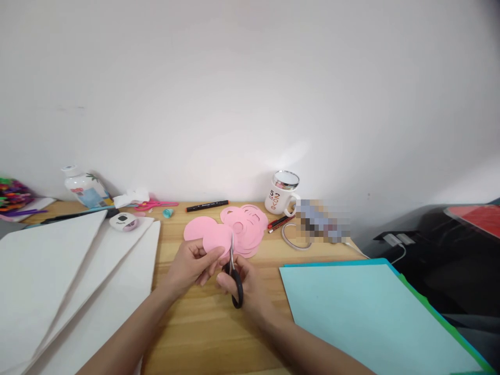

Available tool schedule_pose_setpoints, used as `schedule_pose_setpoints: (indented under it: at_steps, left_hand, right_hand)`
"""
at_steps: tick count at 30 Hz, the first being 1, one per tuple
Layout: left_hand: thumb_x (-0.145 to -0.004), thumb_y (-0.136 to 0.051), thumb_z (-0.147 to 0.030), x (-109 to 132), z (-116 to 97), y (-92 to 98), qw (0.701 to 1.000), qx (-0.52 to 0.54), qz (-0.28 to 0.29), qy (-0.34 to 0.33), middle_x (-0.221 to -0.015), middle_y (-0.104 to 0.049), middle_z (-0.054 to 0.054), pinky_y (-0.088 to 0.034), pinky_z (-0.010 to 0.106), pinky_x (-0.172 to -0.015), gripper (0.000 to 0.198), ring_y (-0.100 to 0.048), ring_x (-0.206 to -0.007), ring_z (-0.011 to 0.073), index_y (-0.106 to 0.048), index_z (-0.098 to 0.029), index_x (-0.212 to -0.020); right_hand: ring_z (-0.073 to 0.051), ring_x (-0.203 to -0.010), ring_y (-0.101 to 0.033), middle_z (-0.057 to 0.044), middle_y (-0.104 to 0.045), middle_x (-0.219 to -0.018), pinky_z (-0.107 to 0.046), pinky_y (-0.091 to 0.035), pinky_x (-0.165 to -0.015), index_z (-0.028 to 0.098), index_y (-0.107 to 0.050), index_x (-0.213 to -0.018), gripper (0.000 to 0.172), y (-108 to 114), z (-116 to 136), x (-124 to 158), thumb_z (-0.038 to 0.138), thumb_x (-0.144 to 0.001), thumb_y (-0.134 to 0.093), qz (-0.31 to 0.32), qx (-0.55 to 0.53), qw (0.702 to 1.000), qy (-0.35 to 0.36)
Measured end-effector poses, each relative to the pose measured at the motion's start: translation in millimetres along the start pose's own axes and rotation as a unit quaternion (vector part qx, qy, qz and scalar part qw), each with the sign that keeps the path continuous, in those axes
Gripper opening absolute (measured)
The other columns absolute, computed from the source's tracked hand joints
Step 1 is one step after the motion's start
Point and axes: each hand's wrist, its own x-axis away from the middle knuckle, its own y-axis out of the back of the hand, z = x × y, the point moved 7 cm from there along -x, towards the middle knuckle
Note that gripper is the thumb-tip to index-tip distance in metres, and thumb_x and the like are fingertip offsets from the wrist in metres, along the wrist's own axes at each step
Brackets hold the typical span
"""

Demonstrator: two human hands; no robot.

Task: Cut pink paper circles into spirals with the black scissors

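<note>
Between the thumb and fingers of my left hand point(194, 264) is a round pink paper piece point(216, 240), held up above the table. My right hand point(246, 286) grips black-handled scissors point(233, 271), their blades pointing away from me along the right edge of that piece. Whether the blades are closed on the paper I cannot tell. Behind my hands lies a pile of pink paper cut-outs point(252, 229), some with holes in them. Another pink disc point(197, 227) rests just to the left, partly covered by the held piece.
White sheets point(78, 291) cover the left side; turquoise sheets point(363, 307) lie at right. Along the wall stand a white bottle point(88, 187) and a mug point(282, 192). A black marker point(207, 206), pink scissors point(156, 204) and a white rounded device point(124, 222) lie nearby. A cable loops point(292, 243) beside the mug.
</note>
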Motion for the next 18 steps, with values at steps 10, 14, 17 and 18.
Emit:
schedule_pose_setpoints:
  at_steps: [10, 14, 17, 18]
  left_hand:
    - [-0.073, -0.061, -0.035, -1.6, -3.7, 2.8, 1.0, 0.006, -0.001, -0.013, -0.036, -0.049, -0.006, -0.022, 0.013, -0.027, 0.031, -0.035, -0.025, 0.0027, -0.047, -0.015, -0.053]
    - [-0.074, -0.06, -0.036, -1.6, 0.2, 5.8, 1.0, 0.014, -0.005, -0.015, -0.038, -0.051, -0.006, -0.024, 0.013, -0.027, 0.032, -0.037, -0.025, 0.0025, -0.048, -0.014, -0.054]
    - [-0.074, -0.06, -0.037, -2.0, 1.6, 7.1, 1.0, 0.014, -0.007, -0.017, -0.039, -0.051, -0.006, -0.024, 0.012, -0.027, 0.035, -0.037, -0.025, 0.0021, -0.047, -0.014, -0.052]
    - [-0.075, -0.06, -0.037, -2.3, 1.3, 7.1, 1.0, 0.015, -0.008, -0.019, -0.039, -0.051, -0.006, -0.023, 0.012, -0.027, 0.035, -0.037, -0.025, 0.0019, -0.047, -0.014, -0.052]
  right_hand:
    - [-0.009, -0.041, -0.042, 0.007, -0.047, -0.051, -0.019, -0.034, -0.04, 0.019, -0.051, -0.079, 0.035, 1.4, -2.7, 0.7, 0.044, -0.062, -0.069, -0.003, 0.026, 1.0, 0.005]
    - [-0.008, -0.041, -0.042, 0.007, -0.046, -0.05, -0.019, -0.034, -0.04, 0.019, -0.051, -0.078, 0.035, 2.1, -4.8, 0.9, 0.043, -0.061, -0.07, -0.002, 0.029, 1.0, -0.003]
    - [-0.008, -0.04, -0.043, 0.008, -0.045, -0.049, -0.019, -0.035, -0.04, 0.019, -0.05, -0.076, 0.035, 2.5, -5.0, 1.5, 0.044, -0.061, -0.07, -0.002, 0.028, 1.0, -0.006]
    - [-0.008, -0.04, -0.044, 0.008, -0.046, -0.048, -0.019, -0.035, -0.04, 0.019, -0.05, -0.076, 0.035, 2.6, -4.8, 1.8, 0.044, -0.061, -0.07, -0.002, 0.03, 1.0, -0.005]
